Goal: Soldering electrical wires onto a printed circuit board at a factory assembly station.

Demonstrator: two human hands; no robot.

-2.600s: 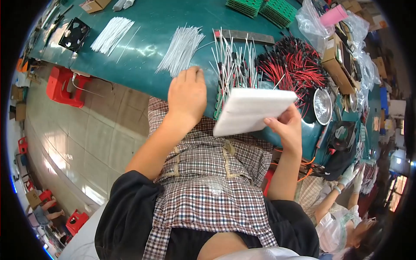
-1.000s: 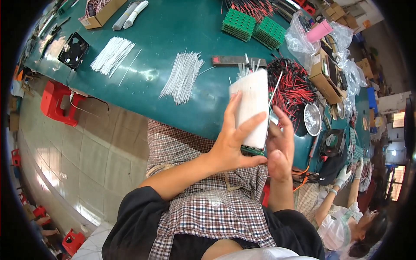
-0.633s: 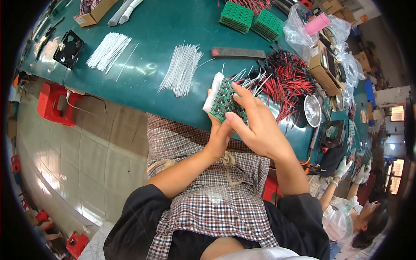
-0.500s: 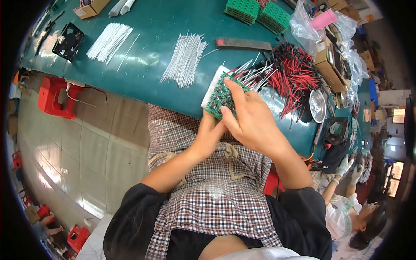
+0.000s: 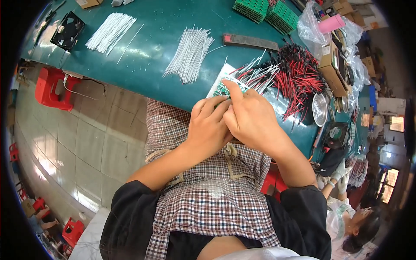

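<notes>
Green and slightly glossy, the worktop (image 5: 147,71) stretches across the view, its near edge slanting down toward the right above a tiled floor (image 5: 97,125). At that edge, in front of the person, a green circuit board (image 5: 220,91) lies over a white pad (image 5: 215,86), which shows along its left and far sides. Board and pad sit askew: the pad's left edge runs away and to the right, and one corner points away from the person. Which way the board's long axis lies cannot be told (fingers cover most of it). White wires (image 5: 260,73) fan out from beside its far right edge, pointing away and rightward toward a heap of red and black wires (image 5: 305,73).

Both hands are together over the near part of the board. The left hand (image 5: 208,123) lies with bent fingers against the right hand (image 5: 251,115), whose index finger stretches onto the board; whether either is clamped on anything cannot be told. Beyond them, a white wire bundle (image 5: 188,56) slants away to the right, and a dark bar (image 5: 251,41) lies crosswise.
</notes>
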